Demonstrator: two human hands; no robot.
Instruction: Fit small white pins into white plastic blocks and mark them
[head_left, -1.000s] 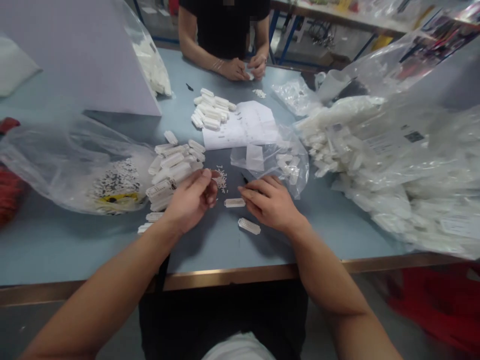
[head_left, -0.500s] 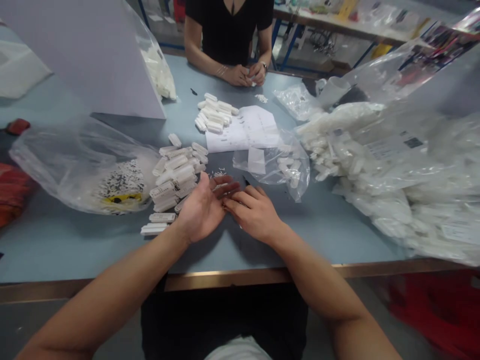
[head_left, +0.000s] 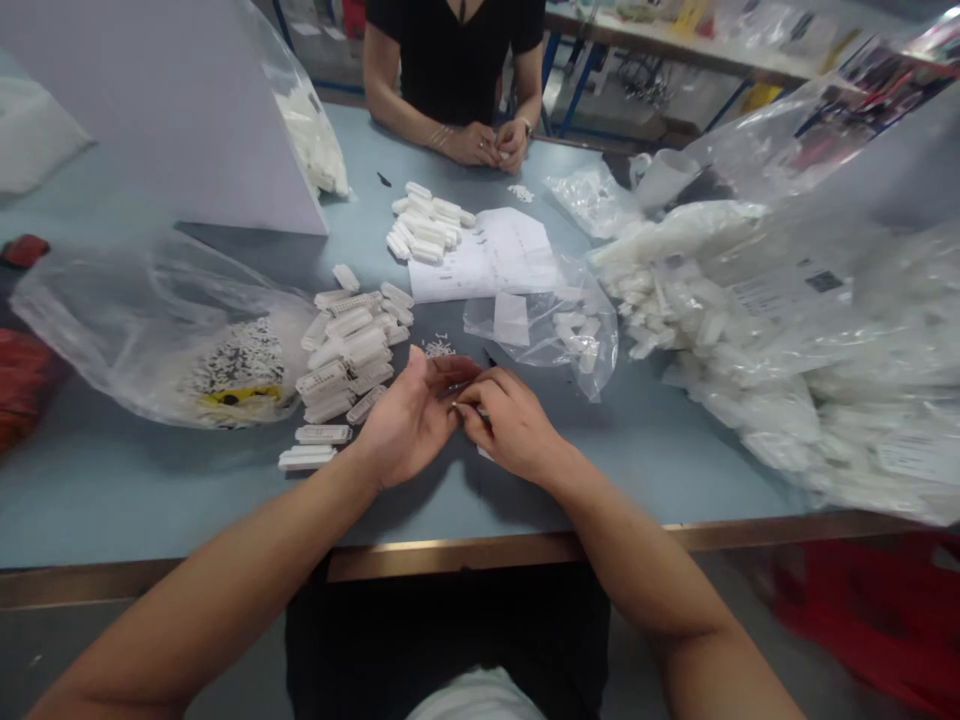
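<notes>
At the far left edge lies something red. Beside it a big clear bag slumps on the blue table, with speckled small parts showing through its wall. Right of that bag sits a heap of white housings, and 2 loose housings lie apart from it, nearer the table's edge.

The left hand is held palm up, open and slightly cupped, just right of the heap. Whether anything lies in the palm is too small to tell. The right hand meets it, fingertips drawn shut in a pinch against the left fingers, and what they nip, if anything, cannot be made out. The tiny white pieces lie scattered on the table just beyond both hands, touching neither.

For work this fine, I judge it pays to keep the open palm level and low over the table, so a dropped piece lands near. It also helps to pinch with the very tips only, wrists steady.

Further right a small clear bag overlaps the near edge of a paper sheet, then come large bags of white parts. Across the table another person's hands are close together
</notes>
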